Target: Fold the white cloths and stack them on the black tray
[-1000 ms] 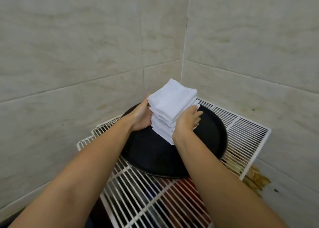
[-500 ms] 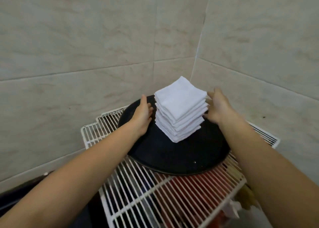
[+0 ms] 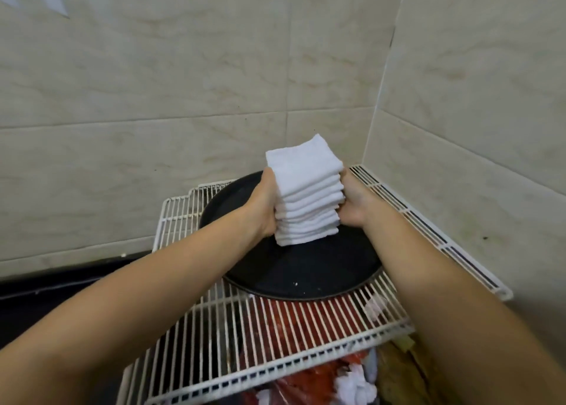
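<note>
A tall stack of several folded white cloths stands on the round black tray. My left hand presses flat against the stack's left side. Against its right side lies my right hand, so the stack is squeezed between both palms. The stack's bottom edge rests on or just above the tray; I cannot tell which. The fingers behind the cloths are hidden.
The tray sits on a white wire rack pushed into a corner of beige tiled walls. Under the rack lie red items and crumpled white material. A dark counter edge runs at the left.
My right hand moved from beside the stack onto its right side. My left hand closed in on the left side. The stack now looks straighter, and the view shifted left.
</note>
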Tool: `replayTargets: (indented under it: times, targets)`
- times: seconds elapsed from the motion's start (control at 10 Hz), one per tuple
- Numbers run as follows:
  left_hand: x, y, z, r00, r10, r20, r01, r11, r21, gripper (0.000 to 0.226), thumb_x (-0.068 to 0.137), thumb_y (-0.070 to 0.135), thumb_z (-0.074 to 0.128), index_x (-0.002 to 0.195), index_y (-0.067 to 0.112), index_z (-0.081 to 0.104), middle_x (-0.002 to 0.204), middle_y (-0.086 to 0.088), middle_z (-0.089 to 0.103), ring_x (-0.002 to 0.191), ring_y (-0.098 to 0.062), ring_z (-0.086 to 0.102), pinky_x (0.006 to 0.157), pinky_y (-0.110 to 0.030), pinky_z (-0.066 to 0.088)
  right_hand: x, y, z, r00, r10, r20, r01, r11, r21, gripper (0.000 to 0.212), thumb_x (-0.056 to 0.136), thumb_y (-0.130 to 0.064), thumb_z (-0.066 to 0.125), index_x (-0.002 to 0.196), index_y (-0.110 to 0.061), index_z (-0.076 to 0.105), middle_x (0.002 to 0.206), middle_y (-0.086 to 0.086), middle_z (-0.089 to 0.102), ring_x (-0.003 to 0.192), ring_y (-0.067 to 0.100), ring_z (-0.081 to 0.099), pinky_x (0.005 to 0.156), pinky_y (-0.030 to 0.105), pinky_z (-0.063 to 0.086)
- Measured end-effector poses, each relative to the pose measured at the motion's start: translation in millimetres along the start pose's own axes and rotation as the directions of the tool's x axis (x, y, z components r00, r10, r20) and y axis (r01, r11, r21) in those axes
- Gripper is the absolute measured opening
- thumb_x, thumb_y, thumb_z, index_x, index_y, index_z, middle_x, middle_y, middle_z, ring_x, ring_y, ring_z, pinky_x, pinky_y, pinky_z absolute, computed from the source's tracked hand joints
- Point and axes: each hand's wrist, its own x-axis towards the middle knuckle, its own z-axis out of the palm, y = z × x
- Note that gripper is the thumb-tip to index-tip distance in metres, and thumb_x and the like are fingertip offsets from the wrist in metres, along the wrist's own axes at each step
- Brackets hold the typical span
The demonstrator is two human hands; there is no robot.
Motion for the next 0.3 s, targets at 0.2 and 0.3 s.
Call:
replayTargets:
  times: [0.2, 0.3]
  targets:
    - [-7.4, 0.5, 6.0, 0.996, -0.021, -0.082, 0.019, 0.999, -0.025, 0.058, 0.092, 0.055, 0.037, 0.116, 0.011, 0.066, 0.108, -0.013, 0.071, 0.098, -0.029, 0.068, 0.084, -0.038, 0.055, 8.8, -2.7, -3.5, 0.998, 0.053, 0.017, -0.053, 0.999, -0.003, 0.057, 0.088, -0.062, 0.044, 0.105, -0.014, 0.070, 0.111, 0.011, 0.070, 0.104, 0.029, 0.065, 0.095, 0.040, 0.050]
    - [-13.7, 0.1, 6.5, 0.992, 0.013, -0.128, -0.017, 0.999, -0.027, 0.063, 0.094, 0.056, 0.029, 0.119, 0.009, 0.063, 0.110, -0.012, 0.070, 0.099, -0.029, 0.067, 0.083, -0.038, 0.054, -1.7, -13.6, -12.3, 0.999, 0.023, -0.033, -0.026, 0.997, -0.068, 0.056, 0.091, -0.061, 0.033, 0.114, -0.020, 0.062, 0.122, 0.007, 0.059, 0.110, 0.026, 0.059, 0.090, 0.038, 0.049]
